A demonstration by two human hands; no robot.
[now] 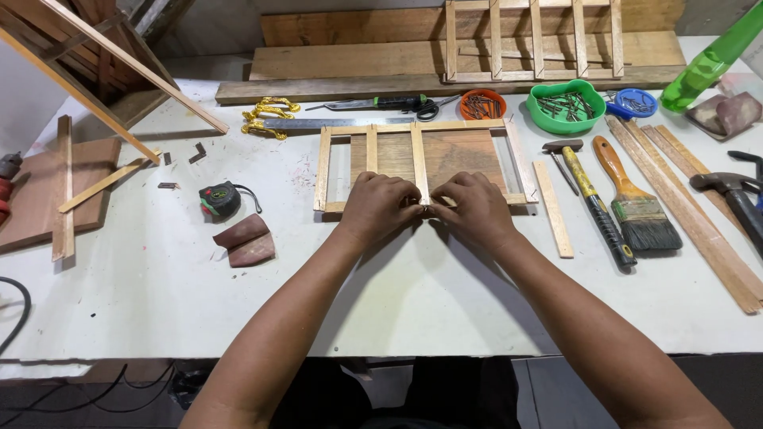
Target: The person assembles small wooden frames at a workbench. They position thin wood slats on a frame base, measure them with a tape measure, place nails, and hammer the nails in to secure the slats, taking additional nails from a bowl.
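Observation:
A small wooden slat frame (373, 151) lies flat on the white table (397, 294), over a dark wood board (461, 155). My left hand (380, 206) and my right hand (474, 208) rest on the frame's near rail, fingertips meeting at the foot of the middle upright slat (419, 163). Both hands pinch at that joint; whatever small thing sits between the fingertips is hidden.
To the right lie a loose slat (552, 208), a hammer (592, 199), a paintbrush (632, 199), long strips (683, 210) and another hammer (735, 195). Behind are an orange nail bowl (482, 104), a green nail bowl (566, 106), a saw (302, 123). A tape measure (220, 199) and sandpaper (246, 241) are on the left.

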